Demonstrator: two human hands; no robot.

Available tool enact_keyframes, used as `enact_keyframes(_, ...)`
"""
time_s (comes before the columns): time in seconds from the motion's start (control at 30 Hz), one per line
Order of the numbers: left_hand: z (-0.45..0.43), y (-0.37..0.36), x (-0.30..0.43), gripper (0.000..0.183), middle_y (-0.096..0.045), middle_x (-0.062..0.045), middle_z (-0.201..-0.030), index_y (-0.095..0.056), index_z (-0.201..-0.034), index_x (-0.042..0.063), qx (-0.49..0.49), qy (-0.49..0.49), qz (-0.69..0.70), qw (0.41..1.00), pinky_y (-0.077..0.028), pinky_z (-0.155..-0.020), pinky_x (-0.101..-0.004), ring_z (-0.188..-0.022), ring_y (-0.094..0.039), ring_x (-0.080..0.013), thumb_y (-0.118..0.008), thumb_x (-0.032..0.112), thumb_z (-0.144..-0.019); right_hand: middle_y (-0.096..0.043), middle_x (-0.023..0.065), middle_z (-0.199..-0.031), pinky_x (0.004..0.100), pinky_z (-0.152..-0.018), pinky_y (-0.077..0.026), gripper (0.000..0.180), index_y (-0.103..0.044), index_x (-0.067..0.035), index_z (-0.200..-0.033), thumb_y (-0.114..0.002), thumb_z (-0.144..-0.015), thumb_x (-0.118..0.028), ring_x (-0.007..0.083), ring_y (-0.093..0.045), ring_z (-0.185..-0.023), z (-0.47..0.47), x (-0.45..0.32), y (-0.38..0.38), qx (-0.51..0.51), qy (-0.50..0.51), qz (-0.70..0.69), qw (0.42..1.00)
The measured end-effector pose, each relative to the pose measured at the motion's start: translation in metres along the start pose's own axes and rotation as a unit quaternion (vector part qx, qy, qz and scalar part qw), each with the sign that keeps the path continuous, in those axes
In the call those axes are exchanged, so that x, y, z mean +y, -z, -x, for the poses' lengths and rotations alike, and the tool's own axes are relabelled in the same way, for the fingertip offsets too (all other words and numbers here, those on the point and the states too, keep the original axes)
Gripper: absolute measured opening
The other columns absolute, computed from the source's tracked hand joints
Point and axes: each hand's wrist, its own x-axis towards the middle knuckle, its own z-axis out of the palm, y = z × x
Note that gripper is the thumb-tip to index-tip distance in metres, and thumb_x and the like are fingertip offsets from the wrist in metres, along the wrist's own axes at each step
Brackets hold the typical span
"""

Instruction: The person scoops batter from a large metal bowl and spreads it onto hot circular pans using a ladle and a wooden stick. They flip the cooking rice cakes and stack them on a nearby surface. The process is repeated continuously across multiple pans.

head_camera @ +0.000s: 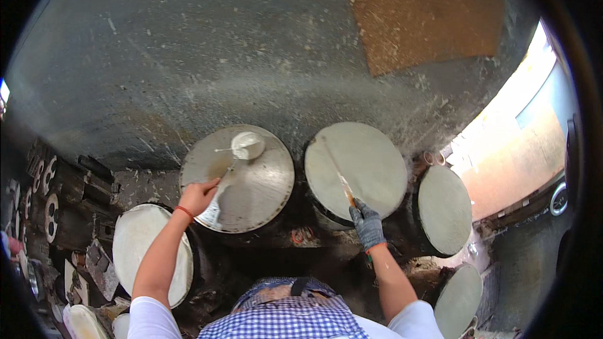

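My bare left hand (200, 198) grips the thin handle of a ladle (248, 145) that holds a white batter-like mass. It hangs over a round metal griddle plate (264, 197), which is mostly bare, with a shiny pale patch near its lower left. My right hand (367, 227), in a grey glove, is closed around the wooden handle of a long thin spatula (347, 189). The spatula's blade lies across or just above a second round plate (377, 165) with an even pale layer on top. Whether the blade touches that layer cannot be told.
Pale-topped round plates stand to the left (148, 249), right (445, 209) and lower right (458, 299). A dark speckled wall (212, 56) rises behind, with a brown board (433, 14) against it. Hollow perforated briquettes (52, 216) and debris crowd the far left.
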Motion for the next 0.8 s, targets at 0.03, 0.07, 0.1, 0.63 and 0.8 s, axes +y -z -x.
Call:
enact_keyframes(0.03, 0.002, -0.002, 0.001, 0.029, -0.065, -0.022, -0.089, -0.065, -0.114, 0.013, 0.022, -0.032, 0.0, 0.999, -0.051, -0.075, -0.0391, -0.079, -0.064, -0.036, -0.058, 0.019, -0.087, -0.065, 0.0216, -0.102, 0.0351, -0.078, -0.051, 0.036, -0.061, -0.003, -0.117, -0.062, -0.087, -0.022, 0.0286, -0.066, -0.087, 0.008, -0.012, -0.013, 0.012, -0.066, -0.03, 0.997)
enact_keyframes(0.07, -0.002, 0.007, -0.003, 0.029, -0.066, -0.019, -0.083, -0.065, -0.114, 0.016, 0.049, -0.077, -0.053, 0.994, -0.051, -0.071, -0.0418, -0.075, -0.062, -0.0368, -0.059, 0.021, -0.086, -0.065, 0.022, -0.1, 0.0356, -0.078, -0.051, 0.037, -0.061, -0.004, -0.117, -0.063, -0.086, -0.023, 0.0302, -0.066, -0.086, 0.012, -0.027, -0.026, -0.005, -0.094, -0.015, 0.995)
enact_keyframes(0.1, -0.001, 0.017, 0.001, 0.029, -0.065, -0.019, -0.08, -0.065, -0.114, 0.017, 0.04, -0.071, -0.072, 0.994, -0.05, -0.069, -0.0424, -0.073, -0.062, -0.0365, -0.06, 0.022, -0.086, -0.065, 0.0224, -0.098, 0.0361, -0.077, -0.051, 0.038, -0.061, -0.005, -0.117, -0.064, -0.085, -0.024, 0.0318, -0.066, -0.085, 0.022, -0.048, -0.035, -0.024, -0.127, 0.005, 0.992)
enact_keyframes(0.63, -0.04, -0.008, -0.083, 0.042, -0.061, -0.015, -0.09, -0.049, -0.129, 0.011, 0.041, -0.059, -0.316, 0.946, -0.053, -0.057, -0.0391, -0.066, -0.064, -0.0322, -0.046, 0.008, -0.087, -0.059, 0.0292, -0.099, 0.0443, -0.077, -0.049, 0.044, -0.046, 0.011, -0.123, -0.042, -0.082, -0.006, 0.0396, -0.059, -0.087, -0.007, -0.127, -0.251, -0.165, 0.131, 0.218, 0.953)
enact_keyframes(0.8, 0.012, 0.032, -0.117, 0.036, -0.062, -0.015, -0.088, -0.055, -0.123, 0.011, 0.057, 0.025, -0.306, 0.95, -0.052, -0.056, -0.0391, -0.066, -0.064, -0.031, -0.047, 0.009, -0.088, -0.061, 0.0257, -0.103, 0.0441, -0.081, -0.047, 0.041, -0.053, -0.002, -0.124, -0.048, -0.086, -0.017, 0.0384, -0.059, -0.094, -0.041, -0.114, -0.253, -0.112, 0.158, 0.068, 0.979)
